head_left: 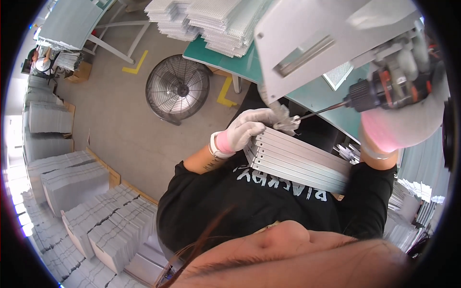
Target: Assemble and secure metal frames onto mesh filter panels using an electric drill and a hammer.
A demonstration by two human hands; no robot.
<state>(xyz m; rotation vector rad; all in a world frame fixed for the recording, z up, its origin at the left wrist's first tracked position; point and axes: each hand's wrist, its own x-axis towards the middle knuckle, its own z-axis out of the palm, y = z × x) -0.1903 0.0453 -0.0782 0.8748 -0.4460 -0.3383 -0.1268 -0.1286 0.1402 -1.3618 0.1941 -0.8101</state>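
My left hand (247, 127), in a white glove with a pink cuff, is closed at the corner of a stack of pale metal frames (297, 161) with small holes in their ends. Its fingertips meet beside the tip of a long driver bit; whatever they pinch there is too small to make out. In my right hand (403, 122), also gloved in white and pink, is a black and red power screwdriver (382, 91). Its thin bit (321, 112) slants down left to my left fingertips. The stack lies against the front of my black shirt.
A white metal plate with a slot (307, 57) stands over the green table (211, 56) at upper right. Mesh panels (221, 21) are piled on that table. A round floor fan (182, 90) stands left of it. Stacked grey panels (72, 182) line the left side.
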